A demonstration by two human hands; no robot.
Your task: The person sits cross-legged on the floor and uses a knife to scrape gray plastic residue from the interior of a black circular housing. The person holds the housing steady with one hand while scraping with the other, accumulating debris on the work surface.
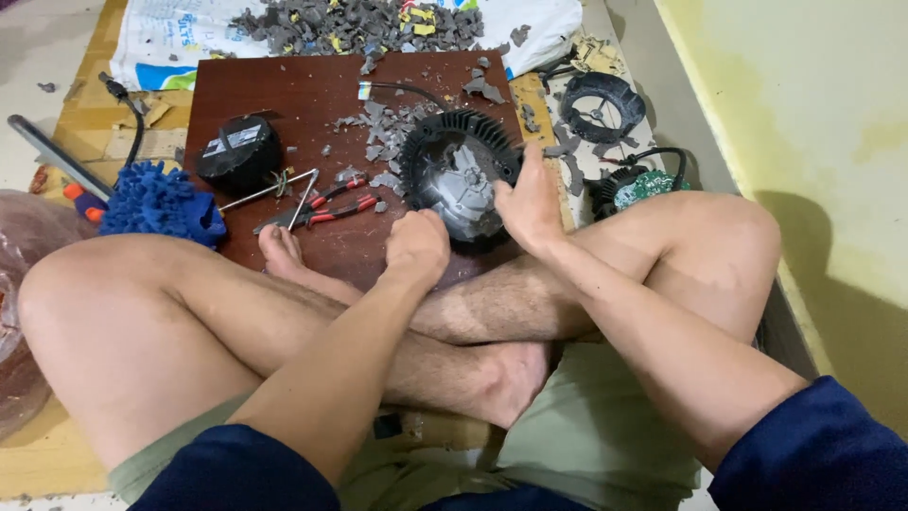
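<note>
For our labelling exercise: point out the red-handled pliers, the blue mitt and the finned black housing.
red-handled pliers [326, 205], head view, on a handle.
blue mitt [161, 203], head view, on its shaggy middle.
finned black housing [454, 132], head view, on its upper fins.

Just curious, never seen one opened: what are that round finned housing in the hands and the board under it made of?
Round finned housing: probably cast metal or hard plastic; matt black, with stiff thin fins around the rim. Board: looks like wood or laminate; smooth, glossy reddish-brown face, strewn with grey chips.
</note>
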